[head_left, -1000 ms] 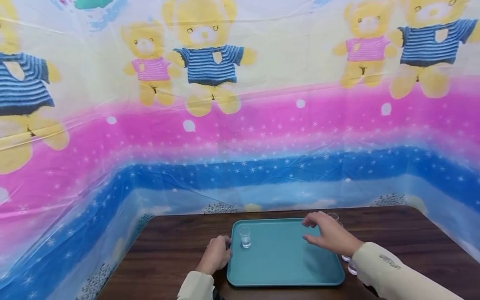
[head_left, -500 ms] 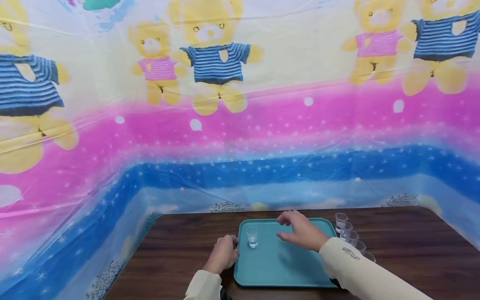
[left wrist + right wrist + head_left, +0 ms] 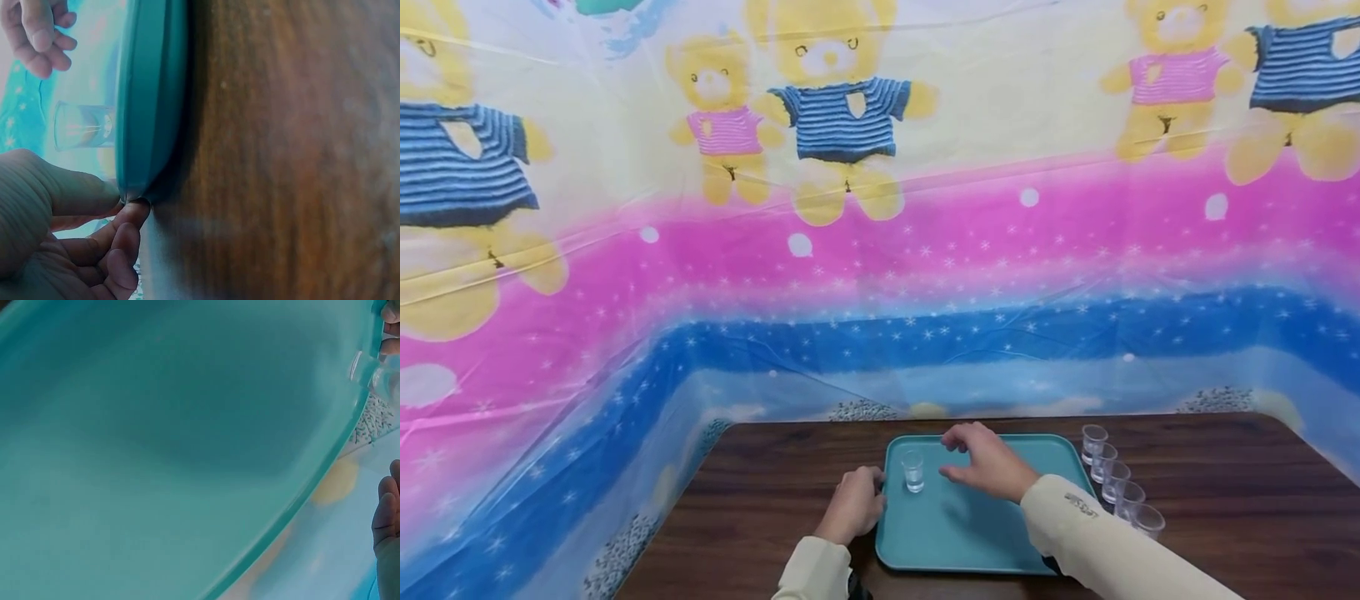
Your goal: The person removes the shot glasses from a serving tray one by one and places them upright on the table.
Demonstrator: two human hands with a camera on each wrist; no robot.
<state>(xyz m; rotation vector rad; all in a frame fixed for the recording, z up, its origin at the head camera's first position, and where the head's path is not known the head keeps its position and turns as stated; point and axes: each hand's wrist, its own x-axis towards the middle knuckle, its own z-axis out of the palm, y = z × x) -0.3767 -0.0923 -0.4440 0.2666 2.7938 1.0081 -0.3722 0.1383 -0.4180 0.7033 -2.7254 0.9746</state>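
We see a dark brown wooden table (image 3: 775,508) with plastic sheeting (image 3: 880,250) hung around it on three sides, printed with yellow teddy bears (image 3: 842,108) in striped shirts over pink and starry blue bands. Its wrinkles catch soft, even light.

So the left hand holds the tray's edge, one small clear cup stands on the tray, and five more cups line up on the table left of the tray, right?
Not quite: the row of cups stands right of the tray, as the head view shows. The left hand does hold the tray's edge, and one clear cup stands on it.
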